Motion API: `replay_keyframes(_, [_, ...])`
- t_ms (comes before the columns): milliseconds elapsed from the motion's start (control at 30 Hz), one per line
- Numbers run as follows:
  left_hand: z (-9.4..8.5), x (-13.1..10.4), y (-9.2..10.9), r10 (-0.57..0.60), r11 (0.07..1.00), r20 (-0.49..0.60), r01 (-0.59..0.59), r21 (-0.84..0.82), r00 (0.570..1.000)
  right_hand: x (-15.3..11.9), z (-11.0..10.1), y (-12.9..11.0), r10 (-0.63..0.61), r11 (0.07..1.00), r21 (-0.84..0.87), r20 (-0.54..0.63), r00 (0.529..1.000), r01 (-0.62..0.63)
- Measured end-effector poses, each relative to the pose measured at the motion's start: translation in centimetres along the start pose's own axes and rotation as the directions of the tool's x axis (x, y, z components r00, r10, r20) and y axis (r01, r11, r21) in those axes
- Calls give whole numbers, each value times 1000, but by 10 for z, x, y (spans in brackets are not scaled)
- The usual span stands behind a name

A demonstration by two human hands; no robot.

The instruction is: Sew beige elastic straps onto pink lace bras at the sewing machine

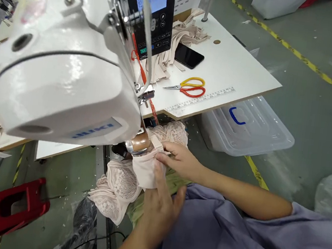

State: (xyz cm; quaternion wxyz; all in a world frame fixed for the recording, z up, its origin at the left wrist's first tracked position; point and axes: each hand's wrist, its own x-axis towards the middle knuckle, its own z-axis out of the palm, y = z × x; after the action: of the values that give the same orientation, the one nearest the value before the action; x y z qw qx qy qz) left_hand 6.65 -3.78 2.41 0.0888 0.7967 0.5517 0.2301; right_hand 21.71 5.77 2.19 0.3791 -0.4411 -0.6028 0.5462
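A pale pink lace bra (147,170) lies at the arm end of the sewing machine (67,88), its smooth part turned up under the needle area. My right hand (184,162) pinches the edge of the bra near a strap, thumb on top and fingers bent. Below it, my left hand (158,208) rests stretched fingers on the smooth fabric, its thumb held apart. Lace cups (124,180) hang to the left of my hands, and more lace (177,132) sits behind them. The needle point itself is hidden by the machine head.
On the white table (244,77) are scissors (193,87), a phone (189,56) and beige fabric strips (186,34). A control panel (154,22) stands behind the machine. A lidded plastic box (253,127) is on the floor at right, a red stool (1,209) at lower left.
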Motion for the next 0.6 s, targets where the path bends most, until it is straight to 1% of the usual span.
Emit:
replay_keyframes(33, [-4, -5, 2, -10, 996, 64, 16, -83, 998, -5, -1, -1, 60, 994, 91, -9, 998, -59])
replay_keyframes(67, [-10, -8, 2, -39, 986, 116, 57, -158, 992, -10, -2, -2, 120, 974, 197, -7, 993, -117])
replay_keyframes(100, [-18, -10, 0, -75, 972, 129, 101, -211, 989, -13, -4, -2, 176, 939, 296, 24, 984, -175])
replay_keyframes(133, [-27, -9, -2, -100, 963, 100, 121, -241, 990, -14, -6, -3, 221, 898, 371, 87, 971, -237])
replay_keyframes(167, [-36, -6, -6, -91, 963, 41, 99, -250, 995, -15, -9, -3, 243, 861, 413, 181, 953, -298])
replay_keyframes(200, [-44, -2, -9, -46, 971, -31, 38, -238, 998, -14, -11, -3, 240, 840, 417, 291, 926, -349])
replay_keyframes(233, [-49, 4, -12, 33, 977, -91, -51, -209, 995, -13, -13, -4, 209, 843, 389, 402, 892, -373])
replay_keyframes(267, [-53, 11, -14, 124, 973, -107, -142, -180, 986, -11, -15, -6, 158, 872, 334, 500, 852, -358])
replay_keyframes(300, [-53, 17, -17, 196, 965, -77, -206, -160, 978, -9, -15, -7, 98, 920, 256, 581, 808, -296])
replay_keyframes(333, [-50, 23, -20, 223, 964, -17, -223, -147, 975, -8, -15, -9, 47, 972, 150, 635, 771, -183])
replay_keyframes(367, [-45, 28, -23, 188, 974, 51, -180, -139, 981, -6, -15, -10, 21, 1000, 3, 659, 752, -31])
replay_keyframes(400, [-38, 32, -27, 88, 989, 118, -72, -132, 989, -5, -13, -10, 18, 976, -177, 654, 756, 130])
replay_keyframes(433, [-30, 34, -32, -54, 986, 181, 81, -143, 982, -5, -10, -9, 19, 892, -363, 626, 780, 270])
replay_keyframes(467, [-22, 35, -37, -209, 948, 248, 258, -188, 946, -4, -7, -6, 8, 769, -524, 581, 814, 366])
replay_keyframes(500, [-15, 35, -42, -339, 858, 329, 433, -277, 881, -4, -4, -2, -22, 645, -638, 536, 844, 422])
replay_keyframes(533, [-9, 35, -46, -414, 710, 435, 583, -395, 799, -3, -1, 3, -67, 547, -703, 505, 861, 455])
replay_keyframes(567, [-4, 34, -50, -420, 508, 552, 691, -515, 720, -3, 1, 9, -119, 488, -728, 491, 863, 482])
replay_keyframes(600, [0, 34, -53, -375, 280, 651, 750, -600, 660, -2, 3, 15, -179, 460, -728, 485, 856, 509])
